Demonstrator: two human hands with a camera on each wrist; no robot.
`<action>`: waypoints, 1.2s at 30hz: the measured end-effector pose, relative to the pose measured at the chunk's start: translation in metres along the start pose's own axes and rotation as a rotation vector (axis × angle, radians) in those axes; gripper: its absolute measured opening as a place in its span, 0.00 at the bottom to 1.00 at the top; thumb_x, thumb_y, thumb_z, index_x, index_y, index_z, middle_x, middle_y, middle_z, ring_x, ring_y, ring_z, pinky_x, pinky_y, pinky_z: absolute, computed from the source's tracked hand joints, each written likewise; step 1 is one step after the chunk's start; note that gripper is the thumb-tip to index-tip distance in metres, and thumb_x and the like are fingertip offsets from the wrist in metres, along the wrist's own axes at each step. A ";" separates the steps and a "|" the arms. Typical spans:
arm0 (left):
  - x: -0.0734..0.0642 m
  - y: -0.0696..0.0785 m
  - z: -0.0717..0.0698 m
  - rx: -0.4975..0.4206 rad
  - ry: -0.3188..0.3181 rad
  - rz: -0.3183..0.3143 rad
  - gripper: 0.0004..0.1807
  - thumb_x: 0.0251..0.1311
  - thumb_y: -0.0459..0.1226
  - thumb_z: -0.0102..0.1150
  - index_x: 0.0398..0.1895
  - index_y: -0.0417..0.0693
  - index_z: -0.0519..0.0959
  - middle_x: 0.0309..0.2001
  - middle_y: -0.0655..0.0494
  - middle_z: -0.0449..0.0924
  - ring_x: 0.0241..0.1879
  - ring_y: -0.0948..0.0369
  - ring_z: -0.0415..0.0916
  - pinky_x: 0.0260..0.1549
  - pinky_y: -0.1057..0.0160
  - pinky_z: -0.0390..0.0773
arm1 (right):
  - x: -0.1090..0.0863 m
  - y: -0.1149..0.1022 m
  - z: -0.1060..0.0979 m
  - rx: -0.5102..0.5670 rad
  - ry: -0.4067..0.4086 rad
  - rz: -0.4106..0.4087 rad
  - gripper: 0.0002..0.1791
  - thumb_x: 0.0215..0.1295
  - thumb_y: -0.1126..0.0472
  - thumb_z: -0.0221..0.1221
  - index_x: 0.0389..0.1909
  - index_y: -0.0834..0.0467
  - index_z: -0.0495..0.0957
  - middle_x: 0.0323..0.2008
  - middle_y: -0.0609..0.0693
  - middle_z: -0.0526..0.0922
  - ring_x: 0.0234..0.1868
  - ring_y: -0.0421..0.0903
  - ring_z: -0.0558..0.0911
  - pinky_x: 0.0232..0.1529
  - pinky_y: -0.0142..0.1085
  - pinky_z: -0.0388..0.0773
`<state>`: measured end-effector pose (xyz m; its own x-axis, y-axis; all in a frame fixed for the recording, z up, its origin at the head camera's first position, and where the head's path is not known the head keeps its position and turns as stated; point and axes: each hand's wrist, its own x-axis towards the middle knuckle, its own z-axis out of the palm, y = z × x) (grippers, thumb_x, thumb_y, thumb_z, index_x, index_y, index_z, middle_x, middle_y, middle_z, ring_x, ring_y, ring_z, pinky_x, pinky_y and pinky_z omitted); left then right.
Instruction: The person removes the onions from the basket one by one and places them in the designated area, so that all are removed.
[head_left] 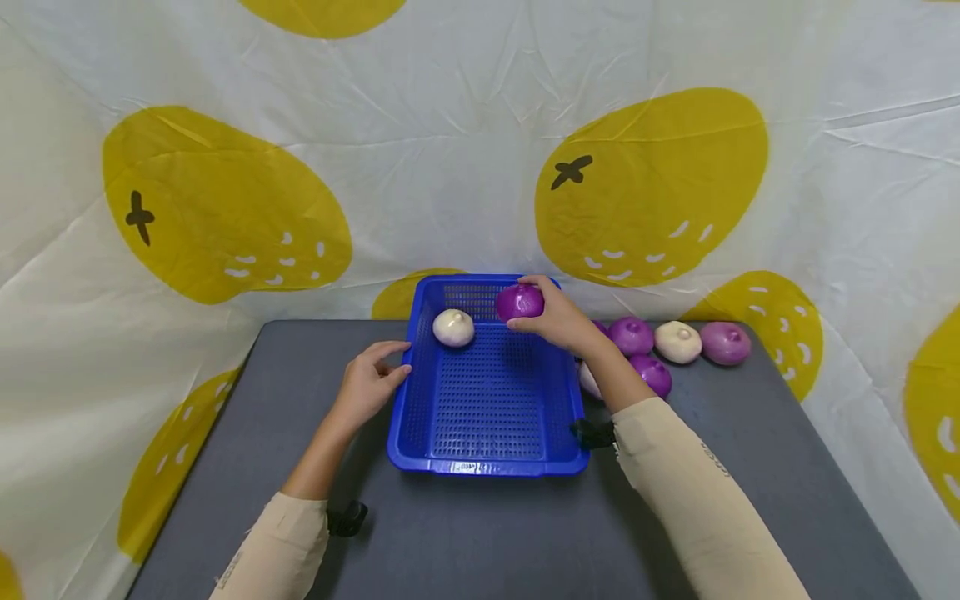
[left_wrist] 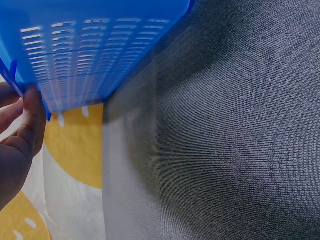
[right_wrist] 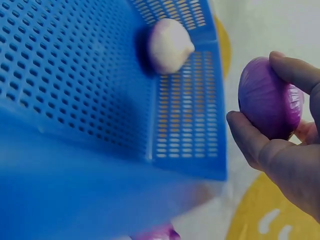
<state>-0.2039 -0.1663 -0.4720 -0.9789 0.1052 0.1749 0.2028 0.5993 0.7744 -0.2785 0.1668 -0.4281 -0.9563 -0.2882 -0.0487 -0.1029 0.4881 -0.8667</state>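
My right hand (head_left: 555, 318) holds a purple onion (head_left: 519, 302) over the far right part of a blue plastic basket (head_left: 487, 467). Thumb and fingers curl round the onion's sides in the right wrist view. A white onion (head_left: 453, 328) lies inside the basket near its far left corner; its pale tip shows beside the perforated wall (right_wrist: 187, 110). At the basket's left rim, my left hand (head_left: 369, 382) pinches the edge between thumb and fingers. The left wrist view shows those fingers (left_wrist: 31, 117) against the outside of the rim.
Right of the basket, several onions sit on the dark grey table (head_left: 480, 542), among them a purple onion (head_left: 631, 336), a white onion (head_left: 678, 342) and a reddish-purple onion (head_left: 725, 343). My right forearm partly covers this group. Behind the table hangs a white cloth (head_left: 450, 192) with yellow fruit prints.
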 end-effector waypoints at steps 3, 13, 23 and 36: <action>-0.001 -0.001 -0.001 0.002 -0.001 -0.013 0.20 0.65 0.32 0.68 0.60 0.41 0.83 0.61 0.41 0.81 0.27 0.59 0.77 0.27 0.67 0.77 | -0.007 0.000 -0.012 0.002 -0.006 -0.008 0.47 0.65 0.54 0.70 0.78 0.54 0.55 0.73 0.64 0.65 0.68 0.65 0.73 0.68 0.60 0.71; 0.000 0.000 -0.001 0.012 0.006 -0.016 0.20 0.64 0.32 0.69 0.60 0.40 0.83 0.60 0.41 0.81 0.27 0.59 0.77 0.27 0.68 0.77 | -0.043 0.008 -0.059 -0.033 0.060 -0.037 0.48 0.66 0.50 0.70 0.79 0.51 0.54 0.76 0.62 0.62 0.70 0.66 0.71 0.67 0.64 0.69; 0.002 -0.001 0.001 0.014 -0.009 -0.020 0.20 0.65 0.33 0.69 0.60 0.42 0.83 0.61 0.42 0.81 0.28 0.59 0.80 0.27 0.67 0.78 | -0.091 0.048 -0.096 -0.096 0.149 0.022 0.49 0.67 0.51 0.69 0.80 0.56 0.51 0.73 0.69 0.62 0.67 0.69 0.70 0.65 0.68 0.67; 0.002 -0.004 0.002 0.015 -0.004 -0.019 0.20 0.64 0.32 0.69 0.60 0.42 0.83 0.60 0.42 0.81 0.26 0.60 0.77 0.26 0.67 0.77 | -0.129 0.109 -0.120 -0.208 0.225 0.070 0.49 0.67 0.52 0.68 0.79 0.61 0.51 0.71 0.75 0.60 0.64 0.75 0.68 0.59 0.73 0.68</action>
<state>-0.2064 -0.1673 -0.4758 -0.9827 0.0973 0.1579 0.1841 0.6132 0.7682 -0.1990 0.3563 -0.4565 -0.9972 -0.0696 0.0266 -0.0663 0.6652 -0.7437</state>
